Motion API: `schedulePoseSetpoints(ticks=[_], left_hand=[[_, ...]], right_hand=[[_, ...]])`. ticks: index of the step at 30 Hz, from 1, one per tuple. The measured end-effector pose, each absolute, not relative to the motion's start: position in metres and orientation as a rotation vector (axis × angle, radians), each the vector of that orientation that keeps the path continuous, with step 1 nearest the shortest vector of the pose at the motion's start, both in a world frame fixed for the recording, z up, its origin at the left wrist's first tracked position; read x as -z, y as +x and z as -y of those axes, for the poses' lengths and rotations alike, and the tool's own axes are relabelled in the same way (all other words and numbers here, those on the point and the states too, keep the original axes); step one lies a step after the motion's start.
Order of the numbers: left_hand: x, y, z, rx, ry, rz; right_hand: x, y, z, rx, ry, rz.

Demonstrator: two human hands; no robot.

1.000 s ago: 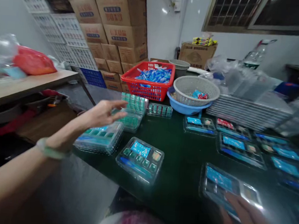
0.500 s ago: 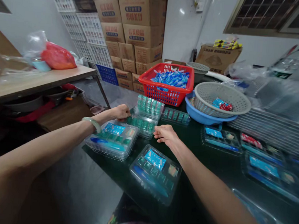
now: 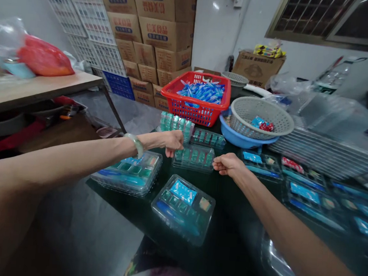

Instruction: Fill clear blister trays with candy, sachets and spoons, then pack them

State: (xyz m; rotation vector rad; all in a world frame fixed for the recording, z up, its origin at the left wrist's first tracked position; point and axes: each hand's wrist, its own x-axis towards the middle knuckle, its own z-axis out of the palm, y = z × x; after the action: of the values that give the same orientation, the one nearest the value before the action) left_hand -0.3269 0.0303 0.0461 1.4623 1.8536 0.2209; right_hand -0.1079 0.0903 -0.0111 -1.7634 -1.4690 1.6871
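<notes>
A clear plastic tray of green wrapped pieces (image 3: pixel 193 158) is between my two hands, low over the dark green table. My left hand (image 3: pixel 174 143), with a pale bangle on the wrist, grips its left end. The fingers of my right hand (image 3: pixel 227 163) pinch its right end. Just behind stand similar trays of green pieces (image 3: pixel 176 124), and another such tray (image 3: pixel 208 137) lies beside them. Nearer me is a clear box (image 3: pixel 183 208) holding a blue packet, green pieces and a blue handled item. A stack of such boxes (image 3: pixel 130 174) sits under my left forearm.
Behind the trays stands a red basket (image 3: pixel 190 100) full of blue and white items. A grey colander (image 3: pixel 262 118) rests in a blue basin (image 3: pixel 248 136). Several filled clear boxes (image 3: pixel 313 199) lie to the right. A side table (image 3: pixel 64 79) stands left, cartons (image 3: pixel 162 34) behind.
Both hands have moved right with the tray of green pieces, drawing it away from the other trays. The view has shifted slightly.
</notes>
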Motion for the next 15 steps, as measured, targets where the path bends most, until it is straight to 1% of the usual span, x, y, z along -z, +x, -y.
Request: schedulePoseSetpoints(ticks=[3, 7, 10, 15], left_hand=[[-0.037, -0.318, -0.036, -0.264, 1.45, -1.899], [-0.03, -0.314, -0.034, -0.417, 1.382, -1.936], [-0.034, -0.31, -0.027, -0.508, 1.275, -1.941], [-0.042, -0.309, -0.019, -0.553, 1.144, -1.83]], right_hand=[[0.011, -0.096, -0.092, -1.704, -1.743, 1.435], [0.012, -0.092, -0.089, -1.692, -1.688, 1.407], [0.012, -0.094, -0.087, -1.681, -1.682, 1.399], [0.01, -0.096, -0.087, -1.691, -1.687, 1.402]])
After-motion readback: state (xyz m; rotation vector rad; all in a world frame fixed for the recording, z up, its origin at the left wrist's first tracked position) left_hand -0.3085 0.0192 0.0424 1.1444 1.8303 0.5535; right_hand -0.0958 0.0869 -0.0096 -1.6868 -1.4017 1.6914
